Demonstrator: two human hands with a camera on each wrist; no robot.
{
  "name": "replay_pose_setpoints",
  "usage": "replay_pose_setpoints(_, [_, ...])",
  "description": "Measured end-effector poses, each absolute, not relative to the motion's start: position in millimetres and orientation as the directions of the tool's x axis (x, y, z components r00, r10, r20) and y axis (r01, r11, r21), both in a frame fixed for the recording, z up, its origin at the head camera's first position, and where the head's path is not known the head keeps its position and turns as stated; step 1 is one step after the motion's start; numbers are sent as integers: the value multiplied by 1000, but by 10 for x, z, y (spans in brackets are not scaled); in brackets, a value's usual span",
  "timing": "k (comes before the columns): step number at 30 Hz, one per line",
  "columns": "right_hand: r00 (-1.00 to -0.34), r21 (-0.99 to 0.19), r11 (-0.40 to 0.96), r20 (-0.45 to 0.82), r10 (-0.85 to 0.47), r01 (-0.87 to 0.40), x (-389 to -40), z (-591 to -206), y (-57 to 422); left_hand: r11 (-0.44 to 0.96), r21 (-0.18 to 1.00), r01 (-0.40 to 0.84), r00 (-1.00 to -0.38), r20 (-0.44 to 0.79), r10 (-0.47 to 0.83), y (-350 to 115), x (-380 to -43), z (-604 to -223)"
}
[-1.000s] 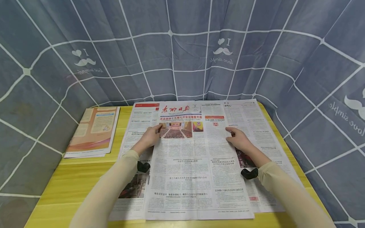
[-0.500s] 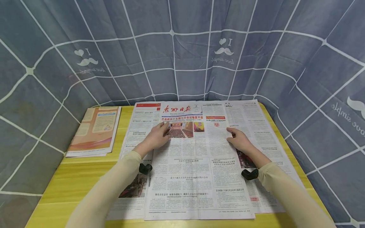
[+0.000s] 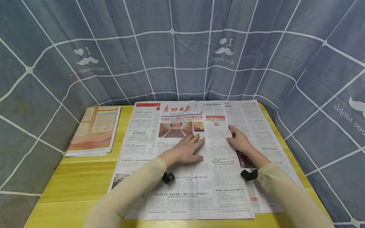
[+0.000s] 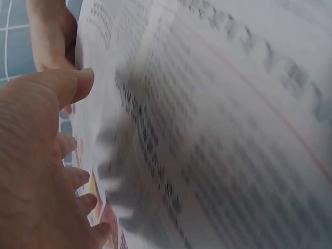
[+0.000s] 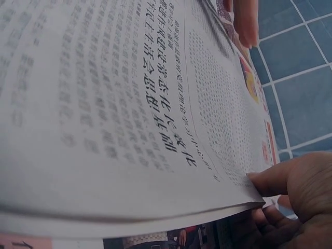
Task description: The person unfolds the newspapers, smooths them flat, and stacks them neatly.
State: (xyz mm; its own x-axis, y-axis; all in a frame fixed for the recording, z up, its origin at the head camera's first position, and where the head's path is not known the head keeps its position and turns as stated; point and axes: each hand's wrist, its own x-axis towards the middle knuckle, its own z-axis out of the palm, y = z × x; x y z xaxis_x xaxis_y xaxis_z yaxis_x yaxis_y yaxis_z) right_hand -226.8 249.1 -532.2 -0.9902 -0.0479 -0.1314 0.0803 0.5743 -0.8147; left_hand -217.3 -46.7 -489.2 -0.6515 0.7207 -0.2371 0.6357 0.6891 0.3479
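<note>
In the head view, a folded newspaper [image 3: 194, 190] with a red masthead [image 3: 176, 109] and a wide photograph [image 3: 171, 129] of a crowded hall lies in the middle of the yellow table [image 3: 65, 186], over other newspaper pages [image 3: 262, 133] that stick out to its left and right. The left hand [image 3: 183, 152] is over its middle, just below the photograph, palm down with fingers spread and thumb apart. The right hand [image 3: 240, 139] is at its right edge, thumb and fingers pinching the paper. Cream sleeves [image 3: 280, 186] cover both forearms, and a small black device [image 3: 249, 174] shows at each wrist. A stack of booklets [image 3: 91, 133] with an orange cover lies at the far left of the table, apart from the newspaper; a grey-blue curtain [image 3: 188, 57] with white grid lines and moustache prints hangs behind. In the left wrist view, the left hand's thumb and four fingertips stand apart from one another beside blurred print, their shadows falling on the page; whether they touch it, I cannot tell. The right hand shows in part at the top left. In the right wrist view, the right hand's thumb lies on the newspaper's edge with fingers beneath it, above a colour picture on the underlying page; fingers of the left hand reach in at the top.
</note>
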Motion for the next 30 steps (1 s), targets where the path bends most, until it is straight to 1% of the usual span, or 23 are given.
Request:
replay_pose_setpoints(5, [-991,-814,575,-131,-41,83,-2267,-5329,2467,708,296,641,-656,-268,706,-358,-2137,-4978])
replay_pose_setpoints(10, [-991,-802,591,-132,-27,91,-2264,-5312,2454,722,281,632,-661,-290,692,-319,-2124,-5017])
replay_pose_setpoints(20, [-989,-807,581,-148,-18,110,-2262,-5288,2449,740,246,626,-668,-320,672,-289,-2133,-5050])
replay_pose_setpoints(26, [-988,-786,605,-152,6,125,-2266,-5314,2469,749,218,626,-677,-326,660,-253,-2134,-5048])
replay_pose_setpoints(30, [-989,-823,554,-149,-3,123,-2223,-5313,2497,746,213,630,-678,-318,663,-240,-2134,-5049])
